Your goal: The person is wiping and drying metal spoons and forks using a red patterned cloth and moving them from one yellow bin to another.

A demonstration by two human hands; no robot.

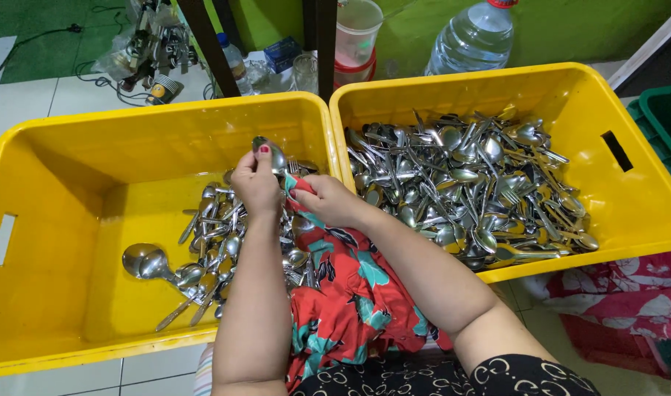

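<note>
Two yellow crates [159, 139] sit on a tiled floor. The left hand [256, 183] grips a shiny steel spoon [272, 152], bowl at twelve o'clock. The right hand [328, 202] pinches a red floral cloth [350, 293] against it.

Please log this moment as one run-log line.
left hand: holds spoon | right hand: wipes it with red cloth | left tub: some cutlery | right tub: full pile

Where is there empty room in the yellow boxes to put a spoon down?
The left crate has bare yellow floor on its left side, between its slotted wall and the spoon heap, and a strip along its far wall. The right crate is crowded: cutlery covers nearly all its floor. The left hand and right hand fill the middle.
</note>
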